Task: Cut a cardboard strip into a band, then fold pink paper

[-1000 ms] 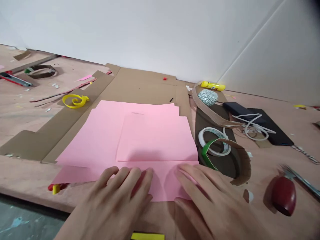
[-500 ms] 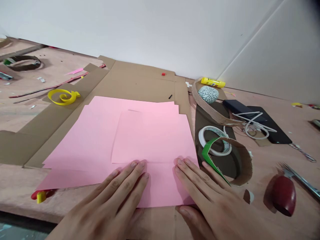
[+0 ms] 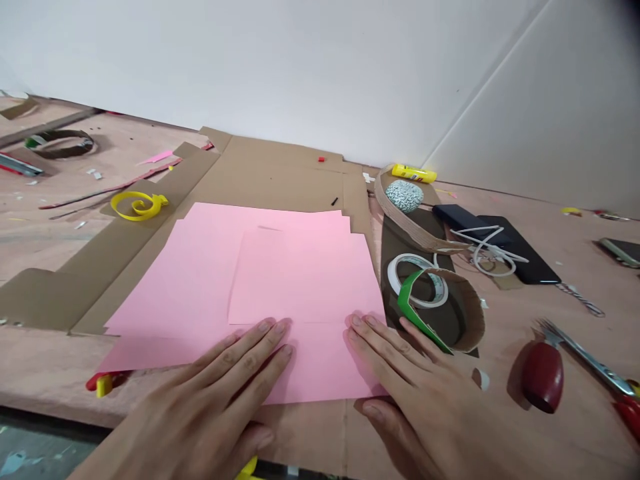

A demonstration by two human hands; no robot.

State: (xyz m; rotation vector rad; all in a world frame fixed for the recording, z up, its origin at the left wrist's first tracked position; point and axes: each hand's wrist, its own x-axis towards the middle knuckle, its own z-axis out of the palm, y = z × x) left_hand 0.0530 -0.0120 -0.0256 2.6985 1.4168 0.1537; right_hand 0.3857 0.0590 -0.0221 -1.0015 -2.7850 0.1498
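Note:
Several pink paper sheets (image 3: pixel 200 267) lie overlapping on a flattened brown cardboard (image 3: pixel 270 167). A smaller pink piece (image 3: pixel 295 273) rests on top of them, its lower edge near my fingertips. My left hand (image 3: pixel 225 393) lies flat at the left part of that edge, fingers stretched out. Flat on the paper's right side is my right hand (image 3: pixel 415 393), its fingers extended and its thumb beyond the front edge of the paper. Neither hand grips anything.
Right of the paper are a green-edged cardboard ring (image 3: pixel 470 313), white tape (image 3: pixel 395 267), a string ball (image 3: pixel 404 196), a glue stick (image 3: pixel 414 173), a black phone (image 3: pixel 530 257) and a red-handled tool (image 3: pixel 543 377). A yellow paper spiral (image 3: pixel 140 205) lies left. A white wall stands behind.
The camera view has shifted slightly, bringing more of the right side of the table and the front edge into view. Both hands stay flat on the pink paper.

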